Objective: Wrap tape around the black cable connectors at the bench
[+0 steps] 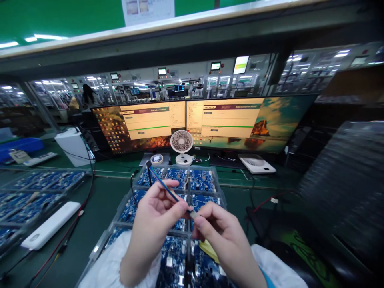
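Both hands meet over a clear tray [120, 205] of blue circuit boards [177, 176] on the green desk [99, 208]. The left hand [156, 214] pinches a thin blue cable [163, 185] that rises to a black plug; the right hand [217, 232] grips its small connector end [193, 214] between fingertips. Behind a small white fan [181, 143], two monitors [240, 120] show windows headed "Build a Smarter World"; smaller text is unreadable.
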Available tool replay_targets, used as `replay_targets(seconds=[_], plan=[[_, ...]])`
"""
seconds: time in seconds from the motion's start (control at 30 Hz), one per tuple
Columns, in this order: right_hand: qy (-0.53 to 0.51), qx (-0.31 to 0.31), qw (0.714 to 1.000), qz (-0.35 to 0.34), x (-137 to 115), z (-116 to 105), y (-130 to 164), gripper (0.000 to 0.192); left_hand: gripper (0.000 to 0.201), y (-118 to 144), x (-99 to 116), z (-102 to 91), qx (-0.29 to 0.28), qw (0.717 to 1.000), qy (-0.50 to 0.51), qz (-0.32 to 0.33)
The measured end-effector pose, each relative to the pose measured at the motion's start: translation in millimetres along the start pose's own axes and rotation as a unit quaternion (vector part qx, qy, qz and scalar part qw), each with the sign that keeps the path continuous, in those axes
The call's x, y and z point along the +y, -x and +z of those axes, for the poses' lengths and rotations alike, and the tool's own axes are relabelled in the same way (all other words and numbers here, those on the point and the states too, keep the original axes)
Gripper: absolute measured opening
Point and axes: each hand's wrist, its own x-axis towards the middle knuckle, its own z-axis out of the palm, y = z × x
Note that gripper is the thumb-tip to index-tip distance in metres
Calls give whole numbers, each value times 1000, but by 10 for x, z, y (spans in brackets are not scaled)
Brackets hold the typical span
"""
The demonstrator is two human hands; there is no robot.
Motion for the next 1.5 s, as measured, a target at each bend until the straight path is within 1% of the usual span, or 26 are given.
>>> replay_targets(seconds=[0.17,0.3,0.43,0.5,0.53,0.6,0.7,0.77,0.83,0.9,0.97,1.03,1.1,1.2,1.3,1.4,1.5], plan=[[53,-19,998,-24,2,13,-1,22,36,15,-20,-14,28,998,-49,18],[97,-18,995,-34,-33,19,-5,21,35,18,9,-5,44,995,-82,24],[143,10,988,-57,-28,23,-16,17,33,30,23,4,57,992,-108,40],[158,35,983,-86,-3,26,-20,10,32,40,18,7,56,989,-125,49],[168,51,978,-112,12,27,-23,6,32,47,12,9,57,987,-137,54],[200,90,958,-187,40,29,-29,5,31,64,-9,13,65,983,-160,67],[261,140,903,-311,63,29,-38,12,28,85,-53,17,72,977,-177,95],[282,155,879,-351,60,25,-41,16,27,86,-78,19,60,975,-179,114],[281,156,877,-356,44,17,-42,16,26,80,-97,25,47,974,-183,129],[266,150,891,-336,23,5,-41,14,25,75,-117,35,52,970,-188,147],[247,139,906,-314,8,-9,-44,12,24,84,-150,47,68,964,-192,171],[242,137,911,-304,11,-24,-51,12,24,105,-199,56,75,958,-198,194],[260,156,901,-310,33,-39,-62,12,24,130,-257,60,68,952,-210,211],[308,199,869,-333,91,-56,-78,12,23,150,-328,66,49,947,-230,221],[334,212,845,-360,145,-62,-88,13,22,141,-361,83,33,946,-236,220],[337,214,840,-368,179,-63,-101,13,20,123,-382,105,27,946,-236,221],[333,220,845,-355,198,-54,-115,13,15,113,-403,119,32,939,-250,234]])
